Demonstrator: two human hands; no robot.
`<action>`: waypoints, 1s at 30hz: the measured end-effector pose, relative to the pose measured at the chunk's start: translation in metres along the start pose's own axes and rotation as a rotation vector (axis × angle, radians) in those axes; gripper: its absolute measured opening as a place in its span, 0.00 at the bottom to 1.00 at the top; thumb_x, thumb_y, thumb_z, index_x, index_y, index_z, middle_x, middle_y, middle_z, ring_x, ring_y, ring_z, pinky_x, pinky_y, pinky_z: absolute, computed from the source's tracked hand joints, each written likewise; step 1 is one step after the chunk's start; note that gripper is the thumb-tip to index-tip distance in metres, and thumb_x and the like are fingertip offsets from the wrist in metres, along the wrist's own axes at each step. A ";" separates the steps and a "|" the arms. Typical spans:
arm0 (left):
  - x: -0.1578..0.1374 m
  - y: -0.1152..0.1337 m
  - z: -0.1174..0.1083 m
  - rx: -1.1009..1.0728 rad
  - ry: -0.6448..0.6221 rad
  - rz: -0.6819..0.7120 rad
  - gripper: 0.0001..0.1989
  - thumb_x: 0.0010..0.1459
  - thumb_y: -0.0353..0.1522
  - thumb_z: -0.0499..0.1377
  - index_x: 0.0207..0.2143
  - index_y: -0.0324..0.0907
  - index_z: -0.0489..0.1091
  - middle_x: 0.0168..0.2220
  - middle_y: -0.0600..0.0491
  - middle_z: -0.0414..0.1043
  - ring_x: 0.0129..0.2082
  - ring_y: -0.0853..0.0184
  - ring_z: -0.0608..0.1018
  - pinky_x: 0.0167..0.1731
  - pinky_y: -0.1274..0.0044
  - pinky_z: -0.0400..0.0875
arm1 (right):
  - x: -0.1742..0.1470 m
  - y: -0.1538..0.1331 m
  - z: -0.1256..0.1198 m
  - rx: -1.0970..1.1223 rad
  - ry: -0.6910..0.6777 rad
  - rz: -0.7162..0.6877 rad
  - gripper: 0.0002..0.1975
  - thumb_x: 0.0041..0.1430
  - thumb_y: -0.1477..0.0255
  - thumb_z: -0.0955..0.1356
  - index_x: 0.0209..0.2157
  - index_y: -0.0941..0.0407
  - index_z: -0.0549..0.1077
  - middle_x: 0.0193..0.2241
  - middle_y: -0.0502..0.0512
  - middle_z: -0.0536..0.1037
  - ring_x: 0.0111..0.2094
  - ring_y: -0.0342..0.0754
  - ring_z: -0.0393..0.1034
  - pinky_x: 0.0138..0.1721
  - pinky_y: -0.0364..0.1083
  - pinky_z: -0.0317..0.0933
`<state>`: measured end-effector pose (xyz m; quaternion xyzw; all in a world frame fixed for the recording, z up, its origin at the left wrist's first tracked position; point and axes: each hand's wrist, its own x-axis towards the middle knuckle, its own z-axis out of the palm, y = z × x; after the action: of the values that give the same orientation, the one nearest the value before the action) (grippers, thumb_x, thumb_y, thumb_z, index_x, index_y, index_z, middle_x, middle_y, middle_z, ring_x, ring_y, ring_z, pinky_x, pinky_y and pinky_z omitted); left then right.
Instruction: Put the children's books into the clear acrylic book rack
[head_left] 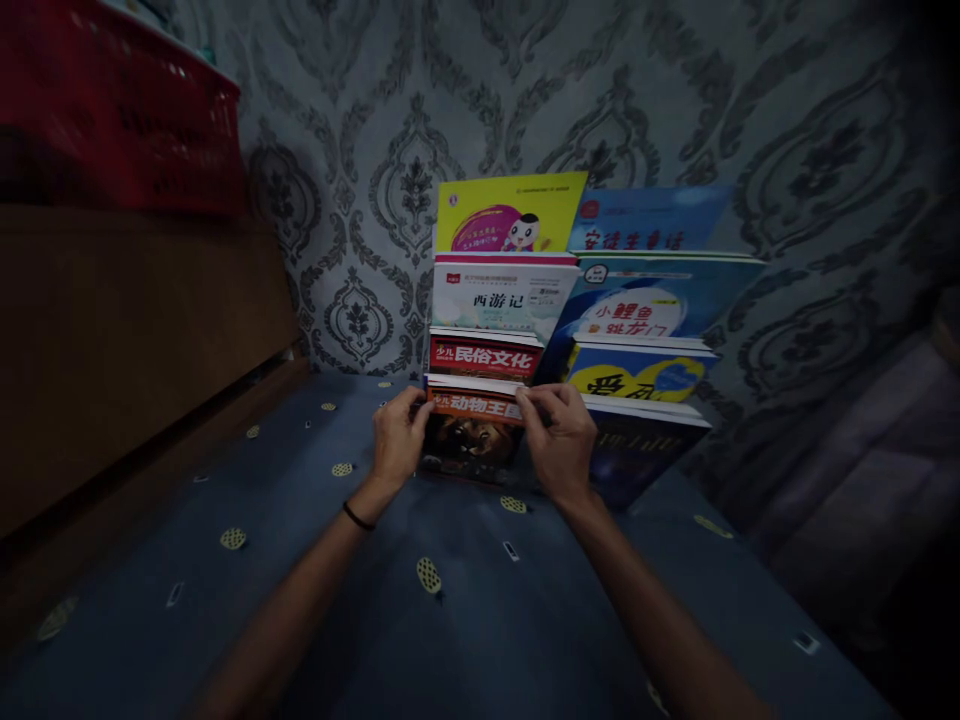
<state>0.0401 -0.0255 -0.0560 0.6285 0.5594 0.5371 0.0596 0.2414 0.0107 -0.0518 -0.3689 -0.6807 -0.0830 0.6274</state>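
Observation:
Two columns of books stand upright in tiers, lower ones in front. At the front left is a book with a lion on its dark cover and an orange title band (pixel 472 440). My left hand (pixel 399 432) pinches its upper left edge, and my right hand (pixel 559 435) pinches its upper right corner. Right behind it rises a book with a red title band (pixel 487 357), then a pale book (pixel 502 295) and a yellow book (pixel 510 210). Beside my right hand stands a dark blue book (pixel 645 450), in front of a blue-and-yellow book (pixel 637 372).
Farther back on the right are a teal book (pixel 667 290) and a blue book (pixel 649 215). Patterned wallpaper (pixel 375 200) rises behind. A brown wooden panel (pixel 135 350) borders the left, with a red basket (pixel 150 110) above it. Blue printed cloth (pixel 360 620) covers the surface.

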 end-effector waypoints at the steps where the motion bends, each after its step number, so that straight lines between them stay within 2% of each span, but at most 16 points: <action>1: 0.001 0.001 0.001 -0.003 0.001 0.005 0.05 0.63 0.31 0.57 0.33 0.44 0.71 0.32 0.54 0.78 0.33 0.66 0.79 0.35 0.76 0.69 | 0.000 0.001 -0.001 -0.016 0.008 -0.005 0.10 0.65 0.68 0.66 0.29 0.54 0.74 0.29 0.52 0.72 0.32 0.48 0.70 0.35 0.48 0.64; 8: 0.002 -0.006 0.004 -0.058 0.031 0.069 0.04 0.63 0.31 0.57 0.33 0.42 0.70 0.34 0.52 0.75 0.34 0.66 0.77 0.34 0.77 0.70 | -0.003 -0.003 -0.005 -0.073 -0.009 -0.037 0.10 0.66 0.69 0.65 0.30 0.53 0.75 0.30 0.53 0.74 0.33 0.49 0.72 0.35 0.48 0.66; 15: -0.004 -0.020 -0.002 -0.040 0.009 0.054 0.04 0.63 0.32 0.55 0.33 0.44 0.66 0.33 0.53 0.74 0.35 0.66 0.77 0.35 0.77 0.71 | -0.005 -0.005 -0.001 -0.035 -0.069 -0.042 0.09 0.66 0.68 0.65 0.34 0.53 0.77 0.35 0.56 0.79 0.38 0.51 0.76 0.41 0.51 0.70; 17: -0.005 -0.019 0.002 -0.031 0.026 0.056 0.02 0.64 0.32 0.55 0.39 0.44 0.67 0.37 0.52 0.75 0.38 0.64 0.78 0.40 0.75 0.72 | -0.006 -0.005 -0.001 -0.020 -0.080 -0.039 0.09 0.66 0.68 0.65 0.35 0.53 0.77 0.37 0.57 0.80 0.39 0.52 0.77 0.42 0.52 0.70; 21: -0.005 -0.014 0.013 -0.012 0.048 0.104 0.15 0.67 0.34 0.52 0.55 0.42 0.63 0.53 0.44 0.72 0.54 0.60 0.74 0.54 0.67 0.68 | -0.007 -0.005 -0.002 -0.004 -0.054 -0.032 0.09 0.66 0.69 0.65 0.35 0.54 0.78 0.37 0.58 0.80 0.39 0.52 0.77 0.43 0.52 0.71; 23: -0.003 -0.010 0.016 -0.004 0.027 0.111 0.18 0.69 0.35 0.49 0.58 0.41 0.62 0.56 0.42 0.70 0.58 0.58 0.71 0.58 0.66 0.65 | -0.006 -0.005 -0.001 -0.002 -0.051 -0.026 0.10 0.66 0.69 0.65 0.35 0.54 0.78 0.36 0.57 0.80 0.39 0.52 0.77 0.42 0.52 0.70; 27: 0.004 -0.005 0.015 -0.044 0.004 0.060 0.18 0.69 0.38 0.48 0.55 0.40 0.66 0.52 0.43 0.73 0.54 0.58 0.74 0.55 0.67 0.66 | -0.003 -0.004 -0.001 0.001 -0.086 -0.009 0.10 0.66 0.69 0.65 0.34 0.53 0.78 0.35 0.56 0.78 0.38 0.51 0.76 0.40 0.51 0.69; 30: 0.012 -0.004 0.015 -0.095 0.015 -0.022 0.20 0.70 0.41 0.46 0.48 0.39 0.71 0.46 0.44 0.76 0.49 0.59 0.76 0.52 0.69 0.68 | -0.002 -0.003 -0.002 0.013 -0.095 -0.016 0.09 0.65 0.69 0.66 0.34 0.54 0.78 0.35 0.56 0.78 0.38 0.51 0.75 0.40 0.50 0.69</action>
<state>0.0458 -0.0068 -0.0578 0.6146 0.5406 0.5672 0.0911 0.2409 0.0063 -0.0518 -0.3631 -0.7132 -0.0658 0.5960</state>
